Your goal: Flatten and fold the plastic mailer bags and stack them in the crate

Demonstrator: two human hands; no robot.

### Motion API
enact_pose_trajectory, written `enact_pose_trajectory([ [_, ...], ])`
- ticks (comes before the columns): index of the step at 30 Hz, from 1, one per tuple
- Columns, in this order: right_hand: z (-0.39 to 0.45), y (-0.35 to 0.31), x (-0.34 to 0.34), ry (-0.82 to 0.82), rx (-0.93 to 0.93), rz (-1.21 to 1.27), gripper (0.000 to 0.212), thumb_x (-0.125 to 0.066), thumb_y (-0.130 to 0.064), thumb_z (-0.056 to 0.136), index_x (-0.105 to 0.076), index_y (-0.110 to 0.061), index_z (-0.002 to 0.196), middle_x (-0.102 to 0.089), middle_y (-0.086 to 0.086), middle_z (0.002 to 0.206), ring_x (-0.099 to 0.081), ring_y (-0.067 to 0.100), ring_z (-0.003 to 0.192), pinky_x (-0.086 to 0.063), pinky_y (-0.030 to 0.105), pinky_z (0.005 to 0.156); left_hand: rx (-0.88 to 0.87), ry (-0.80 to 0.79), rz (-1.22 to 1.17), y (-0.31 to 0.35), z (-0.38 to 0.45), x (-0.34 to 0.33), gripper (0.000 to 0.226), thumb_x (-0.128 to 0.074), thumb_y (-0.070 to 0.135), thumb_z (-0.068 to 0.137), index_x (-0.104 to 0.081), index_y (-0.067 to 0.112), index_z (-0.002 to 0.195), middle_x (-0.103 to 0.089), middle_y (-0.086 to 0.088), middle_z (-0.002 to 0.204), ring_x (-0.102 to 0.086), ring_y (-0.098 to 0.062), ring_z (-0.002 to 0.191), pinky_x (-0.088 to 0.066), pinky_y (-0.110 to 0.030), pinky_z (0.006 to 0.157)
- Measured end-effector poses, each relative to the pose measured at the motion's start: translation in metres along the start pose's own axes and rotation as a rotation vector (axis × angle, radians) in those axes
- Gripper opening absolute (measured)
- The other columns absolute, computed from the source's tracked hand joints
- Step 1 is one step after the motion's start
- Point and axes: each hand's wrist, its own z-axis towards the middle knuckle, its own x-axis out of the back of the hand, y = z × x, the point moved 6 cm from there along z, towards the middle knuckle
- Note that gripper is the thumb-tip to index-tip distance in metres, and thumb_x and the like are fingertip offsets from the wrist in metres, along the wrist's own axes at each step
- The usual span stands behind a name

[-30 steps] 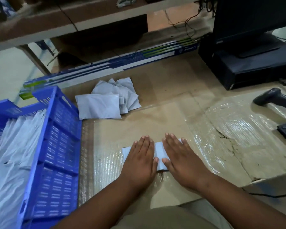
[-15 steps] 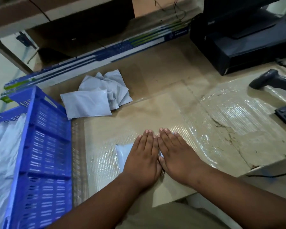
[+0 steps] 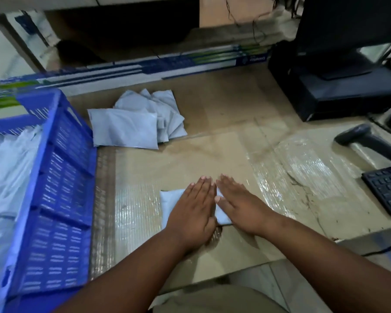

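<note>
Head view. Left hand point(image 3: 193, 208) flat, palm down, fingers straight and together, pressed on a small pale mailer bag point(image 3: 167, 201) on the worktop point(image 3: 224, 154). Right hand point(image 3: 240, 203) flat too, fingers stretched forward, palm down on the right part of the same bag, thumb tip almost touching the left hand. Nothing gripped by either hand; both spread open and pressing. Bag mostly covered by the hands: only its left edge and a strip between the thumbs visible, so fold state hard to judge.

Ahead and to the left of the hands, a loose pile of mailer bags point(image 3: 136, 125), one flatter bag lying in front, crumpled ones behind. Far left of the left hand, a blue crate point(image 3: 61, 177) with slotted walls, pale bags point(image 3: 9, 168) inside, cut off by the left and bottom edges. Beyond the pile, long printed boxes point(image 3: 145, 68) in blue, white and green; lettering near the right end blurred, not readable.

Right of the right hand, a dark barcode scanner point(image 3: 368, 141) and the corner of a black keyboard point(image 3: 386, 190), cut off at the frame edge. Ahead and right, a black printer point(image 3: 339, 91) under a dark monitor point(image 3: 348, 26), both partly out of frame. Worktop surface covered in shiny, cracked clear tape over cardboard.
</note>
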Motion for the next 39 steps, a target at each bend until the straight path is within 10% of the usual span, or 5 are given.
enact_pose_trajectory([
  [5, 0.019, -0.019, 0.011, 0.237, -0.044, 0.2, 0.062, -0.028, -0.041, 0.108, -0.033, -0.017, 0.164, -0.024, 0.0, 0.174, -0.015, 0.012, 0.161, -0.007, 0.024, 0.128, 0.087, -0.089, -0.175, -0.009, 0.003, 0.011, 0.078, -0.034, 0.033, 0.094, -0.025, 0.009, 0.168, -0.018, -0.011, 0.175, -0.012, -0.022, 0.164, -0.005, -0.039, 0.133],
  [14, 0.023, -0.015, -0.031, 0.223, -0.092, -0.365, 0.065, -0.014, -0.047, 0.105, -0.031, -0.026, 0.164, -0.019, 0.007, 0.175, -0.014, 0.03, 0.162, -0.014, 0.068, 0.122, 0.103, -0.008, 0.257, -0.009, -0.002, 0.031, 0.061, -0.04, 0.029, 0.102, -0.047, 0.0, 0.156, -0.042, -0.021, 0.164, -0.032, -0.036, 0.157, -0.019, -0.057, 0.128],
  [27, 0.027, -0.016, -0.036, 0.23, -0.066, -0.417, 0.069, -0.016, -0.046, 0.106, -0.025, -0.013, 0.166, -0.013, 0.018, 0.175, -0.008, 0.037, 0.162, -0.01, 0.065, 0.126, 0.217, -0.071, 0.212, -0.022, -0.009, 0.008, 0.07, -0.024, 0.041, 0.108, -0.021, 0.004, 0.167, -0.01, -0.016, 0.176, -0.003, -0.029, 0.165, -0.008, -0.058, 0.13],
  [39, 0.027, -0.02, -0.02, 0.214, -0.107, -0.462, 0.071, -0.012, -0.051, 0.105, -0.029, -0.017, 0.165, -0.018, 0.012, 0.175, -0.013, 0.03, 0.162, -0.007, 0.067, 0.125, 0.185, 0.01, -0.065, -0.043, -0.017, 0.01, 0.067, -0.032, 0.038, 0.106, -0.031, 0.006, 0.165, -0.022, -0.012, 0.175, -0.014, -0.024, 0.163, -0.018, -0.054, 0.131],
])
